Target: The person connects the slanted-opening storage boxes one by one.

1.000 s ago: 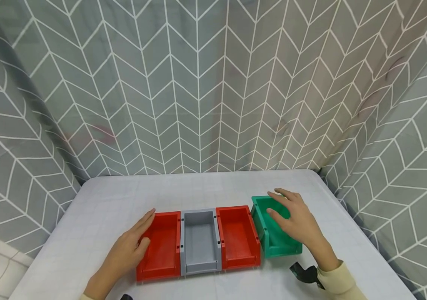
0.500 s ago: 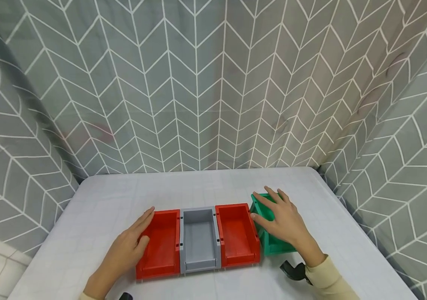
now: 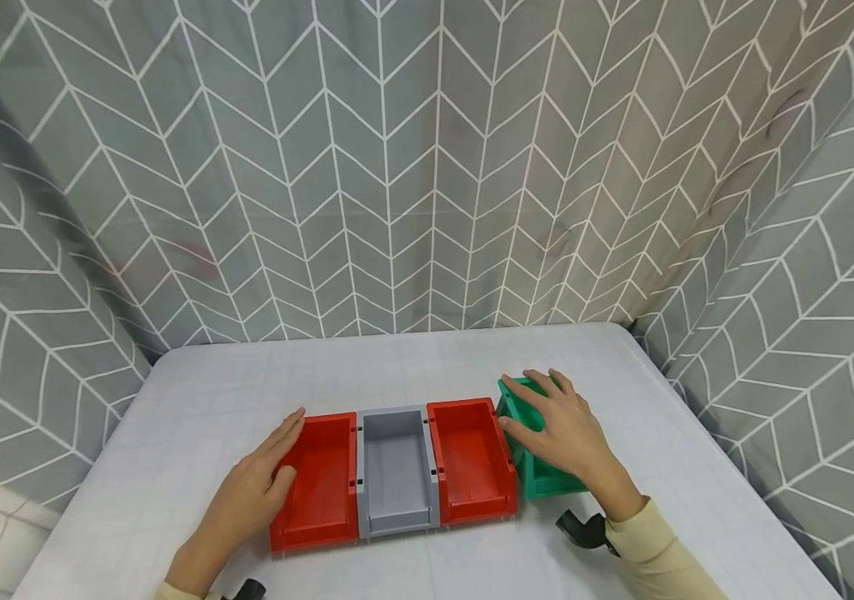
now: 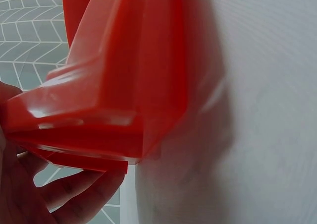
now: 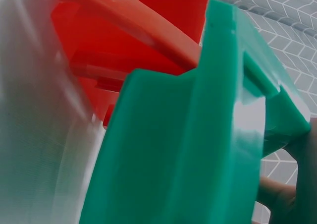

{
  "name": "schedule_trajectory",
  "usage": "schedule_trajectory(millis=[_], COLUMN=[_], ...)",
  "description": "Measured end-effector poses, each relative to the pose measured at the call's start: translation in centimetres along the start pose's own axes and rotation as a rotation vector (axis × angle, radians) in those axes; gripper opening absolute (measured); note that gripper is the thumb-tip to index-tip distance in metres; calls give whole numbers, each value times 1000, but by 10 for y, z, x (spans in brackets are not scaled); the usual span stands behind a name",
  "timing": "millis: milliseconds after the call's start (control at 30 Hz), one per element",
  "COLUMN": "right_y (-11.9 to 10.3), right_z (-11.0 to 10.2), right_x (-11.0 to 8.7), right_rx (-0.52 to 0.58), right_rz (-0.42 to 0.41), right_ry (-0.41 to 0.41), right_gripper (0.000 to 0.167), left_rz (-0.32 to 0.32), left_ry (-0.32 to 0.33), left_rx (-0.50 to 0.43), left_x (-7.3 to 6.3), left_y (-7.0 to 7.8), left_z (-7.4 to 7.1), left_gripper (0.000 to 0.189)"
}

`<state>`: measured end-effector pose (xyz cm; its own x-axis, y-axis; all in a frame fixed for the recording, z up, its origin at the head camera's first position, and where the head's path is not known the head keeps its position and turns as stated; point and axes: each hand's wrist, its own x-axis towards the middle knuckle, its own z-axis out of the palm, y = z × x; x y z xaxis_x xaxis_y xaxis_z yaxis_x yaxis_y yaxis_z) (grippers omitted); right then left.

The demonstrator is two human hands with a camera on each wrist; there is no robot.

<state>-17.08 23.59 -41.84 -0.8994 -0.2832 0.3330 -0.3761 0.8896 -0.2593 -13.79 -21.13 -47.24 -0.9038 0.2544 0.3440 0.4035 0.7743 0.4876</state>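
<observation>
Side by side on the table stand a left red bin (image 3: 325, 475), a grey bin (image 3: 397, 467) and a right red bin (image 3: 475, 454). A green bin (image 3: 546, 483) is at the right end, slightly angled. My left hand (image 3: 250, 492) lies along the left red bin's outer side, fingers extended; in the left wrist view its fingers (image 4: 89, 194) reach the bin's far end. My right hand (image 3: 565, 429) is spread over the green bin, thumb at its left rim beside the right red bin. It partly hides the green bin. Whether the right fingertips touch is unclear.
A white cloth covers the table (image 3: 397, 358). Grey chevron-patterned curtains (image 3: 412, 167) rise behind and at both sides. A black wrist device (image 3: 584, 531) sits beside the right cuff, another (image 3: 250, 589) by the left wrist.
My right hand has moved left over the green bin, its thumb now at that bin's left rim. My left hand stays by the left red bin. The head view shifts slightly.
</observation>
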Motion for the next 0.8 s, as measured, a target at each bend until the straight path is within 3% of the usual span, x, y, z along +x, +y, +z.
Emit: schedule_trajectory(millis=[800], right_y=[-4], right_z=[4], right_x=[-2], right_rx=[-46], right_rz=[-11], right_ry=[14], right_gripper=[66], left_rz=[-19], left_ry=[-5], left_rx=[-4], left_x=[0], left_y=[-3], left_z=[2], left_gripper=[68])
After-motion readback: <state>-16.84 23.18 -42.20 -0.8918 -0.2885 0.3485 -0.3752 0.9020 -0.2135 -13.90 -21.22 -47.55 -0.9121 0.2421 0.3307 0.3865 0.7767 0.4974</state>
